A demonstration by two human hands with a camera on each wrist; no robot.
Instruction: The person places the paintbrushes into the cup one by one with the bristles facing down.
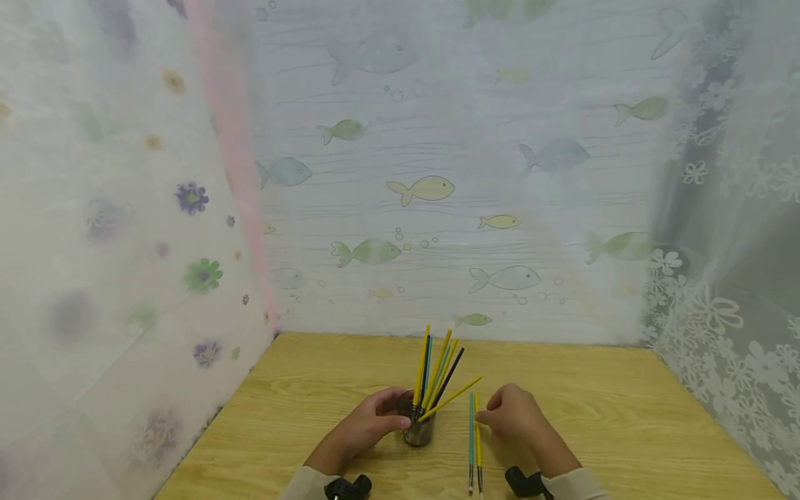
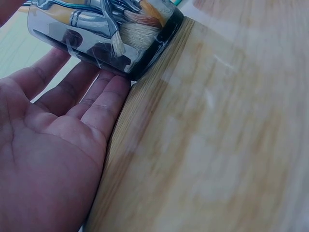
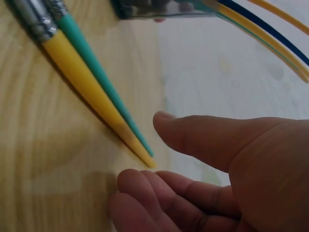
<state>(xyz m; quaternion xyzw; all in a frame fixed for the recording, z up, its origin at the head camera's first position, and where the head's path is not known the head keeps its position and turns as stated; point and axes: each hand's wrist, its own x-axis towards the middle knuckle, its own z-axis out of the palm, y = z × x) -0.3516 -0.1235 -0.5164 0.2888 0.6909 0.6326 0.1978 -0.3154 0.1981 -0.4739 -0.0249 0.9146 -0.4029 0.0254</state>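
Note:
My left hand (image 1: 369,425) holds a clear glass (image 1: 417,437) upright on the table, thumb on the near side and fingers round its left. Several paintbrushes (image 1: 445,368) with yellow, teal and dark handles stand in it, bristles down; one yellow brush (image 1: 459,396) leans far to the right. Right of the glass, a teal paintbrush (image 1: 471,434) and a yellow paintbrush (image 1: 478,444) lie side by side, bristles towards me. Beside the yellow handle is my right hand (image 1: 515,417). Its thumb and loosely bent fingers are apart, with nothing gripped between them, in the right wrist view.
The wood-grain table (image 1: 600,410) reaches back to a sheer curtain (image 1: 437,229) printed with fish. Flowered curtains hang at the left (image 1: 206,278) and right (image 1: 719,312). Dark wrist cameras sit at both cuffs.

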